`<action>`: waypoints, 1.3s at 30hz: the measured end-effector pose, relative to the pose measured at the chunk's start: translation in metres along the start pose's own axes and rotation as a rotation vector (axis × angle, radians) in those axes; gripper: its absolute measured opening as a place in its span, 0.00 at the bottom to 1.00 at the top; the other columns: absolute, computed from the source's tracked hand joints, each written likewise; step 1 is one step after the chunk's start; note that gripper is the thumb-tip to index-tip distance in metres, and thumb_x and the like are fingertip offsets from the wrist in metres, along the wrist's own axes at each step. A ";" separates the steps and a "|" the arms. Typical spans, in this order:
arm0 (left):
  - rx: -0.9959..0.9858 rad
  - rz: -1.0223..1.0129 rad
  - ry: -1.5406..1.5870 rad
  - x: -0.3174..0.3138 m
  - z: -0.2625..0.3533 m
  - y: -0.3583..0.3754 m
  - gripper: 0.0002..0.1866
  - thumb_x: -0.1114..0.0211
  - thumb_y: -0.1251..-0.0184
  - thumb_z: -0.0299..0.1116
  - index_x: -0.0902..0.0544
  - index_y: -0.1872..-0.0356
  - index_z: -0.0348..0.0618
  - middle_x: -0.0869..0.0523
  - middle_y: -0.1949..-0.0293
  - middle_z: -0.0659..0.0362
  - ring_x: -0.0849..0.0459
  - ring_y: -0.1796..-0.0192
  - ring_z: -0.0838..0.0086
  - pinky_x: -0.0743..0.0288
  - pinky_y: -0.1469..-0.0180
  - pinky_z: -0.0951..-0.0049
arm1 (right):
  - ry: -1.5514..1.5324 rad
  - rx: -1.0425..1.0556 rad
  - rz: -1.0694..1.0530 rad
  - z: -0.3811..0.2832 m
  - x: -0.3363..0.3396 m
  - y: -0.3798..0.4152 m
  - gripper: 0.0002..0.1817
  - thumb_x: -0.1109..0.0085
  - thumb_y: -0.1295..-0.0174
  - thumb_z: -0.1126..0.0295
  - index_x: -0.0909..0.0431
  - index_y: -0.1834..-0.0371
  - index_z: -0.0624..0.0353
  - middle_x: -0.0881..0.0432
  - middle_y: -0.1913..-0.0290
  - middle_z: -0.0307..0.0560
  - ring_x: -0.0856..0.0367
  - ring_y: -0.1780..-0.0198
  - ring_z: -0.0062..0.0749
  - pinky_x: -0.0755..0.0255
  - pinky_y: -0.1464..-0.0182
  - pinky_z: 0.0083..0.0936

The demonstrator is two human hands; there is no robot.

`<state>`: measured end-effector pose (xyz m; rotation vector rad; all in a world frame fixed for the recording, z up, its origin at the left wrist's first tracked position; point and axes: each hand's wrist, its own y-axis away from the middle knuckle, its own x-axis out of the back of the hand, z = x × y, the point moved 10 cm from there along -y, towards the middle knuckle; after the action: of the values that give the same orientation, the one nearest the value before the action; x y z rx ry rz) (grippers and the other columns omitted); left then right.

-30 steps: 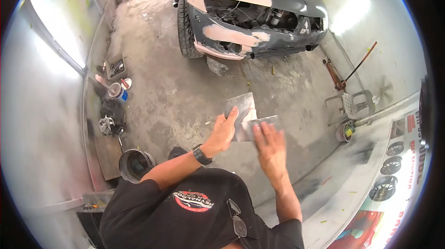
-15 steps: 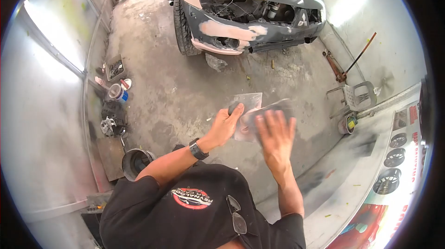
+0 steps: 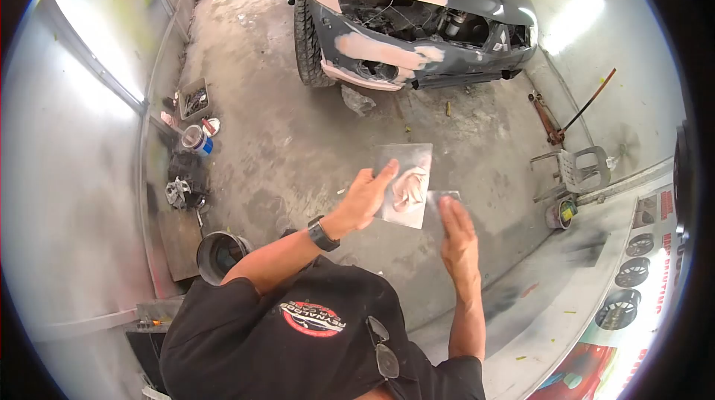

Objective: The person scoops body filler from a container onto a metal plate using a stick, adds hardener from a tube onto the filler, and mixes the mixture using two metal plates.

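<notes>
My left hand (image 3: 363, 197) grips a thin, flat metal mixing plate (image 3: 402, 153), thumb on top and the other fingers hidden beneath. On the plate lies a smeared mound of pinkish-beige putty (image 3: 410, 190). Just to the right, my right hand (image 3: 459, 240) is closed around a flat grey spreader (image 3: 438, 197), whose edge is close beside the plate's right side. Most of the spreader is hidden behind the fingers.
Ahead stands a dark car (image 3: 417, 65) with pinkish patches and an open headlight bay. Buckets (image 3: 220, 255) and a parts tray (image 3: 195, 100) line the left wall. On the right are a floor jack (image 3: 550, 121), a grey chair (image 3: 585, 169) and a small pail (image 3: 560, 214).
My right hand has drawn the spreader back off the plate, towards the right and nearer my body. The putty mound now shows fully, with the plate turned slightly.
</notes>
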<state>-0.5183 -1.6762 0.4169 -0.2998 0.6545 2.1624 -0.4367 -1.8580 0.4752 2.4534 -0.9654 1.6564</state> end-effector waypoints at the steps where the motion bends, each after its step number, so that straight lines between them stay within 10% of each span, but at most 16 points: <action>1: -0.059 -0.101 -0.141 -0.005 -0.005 -0.006 0.24 0.44 0.23 0.51 0.20 0.70 0.38 0.20 0.76 0.64 0.19 0.72 0.79 0.27 0.73 0.72 | 0.058 0.009 0.029 -0.009 0.011 -0.006 0.35 0.48 0.50 0.88 0.24 0.35 0.55 0.25 0.35 0.54 0.29 0.33 0.56 0.36 0.32 0.54; 9: -0.287 -0.006 -0.585 -0.006 -0.008 -0.003 0.36 0.47 0.23 0.55 0.28 0.87 0.33 0.35 0.90 0.62 0.35 0.83 0.79 0.39 0.80 0.66 | 0.233 0.287 -0.176 -0.064 -0.020 -0.004 0.27 0.44 0.43 0.75 0.24 0.36 0.50 0.25 0.35 0.44 0.29 0.34 0.52 0.39 0.31 0.56; 14: 0.084 0.262 -0.359 0.039 -0.002 -0.019 0.28 0.47 0.23 0.54 0.18 0.64 0.34 0.16 0.70 0.57 0.22 0.73 0.74 0.27 0.74 0.64 | 0.165 0.305 -0.240 -0.064 -0.021 0.011 0.26 0.40 0.45 0.74 0.22 0.39 0.50 0.23 0.37 0.40 0.28 0.34 0.50 0.38 0.31 0.55; 17: 0.101 0.037 0.300 0.013 0.026 -0.016 0.27 0.51 0.22 0.54 0.23 0.44 0.38 0.15 0.50 0.54 0.13 0.57 0.66 0.17 0.58 0.63 | -0.121 0.270 -0.049 -0.064 0.021 0.004 0.28 0.35 0.50 0.78 0.20 0.41 0.53 0.20 0.38 0.44 0.25 0.34 0.50 0.37 0.30 0.53; 23: 0.243 -0.384 0.668 -0.047 -0.022 0.003 0.28 0.60 0.19 0.53 0.26 0.35 0.41 0.17 0.42 0.55 0.18 0.41 0.62 0.24 0.37 0.57 | -0.700 0.375 0.423 -0.088 0.064 -0.005 0.32 0.28 0.52 0.74 0.22 0.39 0.58 0.23 0.35 0.60 0.26 0.32 0.58 0.41 0.28 0.56; 27: 0.232 -0.384 0.642 -0.046 -0.028 0.008 0.27 0.55 0.20 0.52 0.26 0.36 0.42 0.17 0.43 0.54 0.17 0.43 0.62 0.22 0.39 0.59 | -0.272 0.377 0.122 -0.096 0.030 -0.014 0.37 0.42 0.51 0.89 0.28 0.33 0.56 0.27 0.32 0.61 0.33 0.29 0.63 0.42 0.27 0.58; 35: 0.030 -0.101 0.438 0.004 -0.017 -0.005 0.19 0.42 0.23 0.48 0.20 0.49 0.42 0.15 0.54 0.61 0.15 0.53 0.75 0.19 0.52 0.71 | 0.462 0.130 -0.150 -0.015 -0.003 -0.014 0.36 0.47 0.46 0.84 0.31 0.29 0.51 0.31 0.29 0.50 0.33 0.31 0.54 0.39 0.31 0.58; 39: -0.052 -0.098 0.181 0.017 -0.016 -0.008 0.18 0.45 0.21 0.48 0.18 0.62 0.44 0.18 0.64 0.68 0.23 0.63 0.85 0.28 0.64 0.77 | 0.171 0.060 0.097 -0.040 0.034 -0.025 0.32 0.47 0.42 0.80 0.30 0.31 0.52 0.30 0.32 0.55 0.32 0.32 0.56 0.40 0.31 0.59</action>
<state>-0.5225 -1.6696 0.3936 -0.5496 0.6713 2.0764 -0.4494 -1.8399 0.5285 2.2866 -1.0410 1.9163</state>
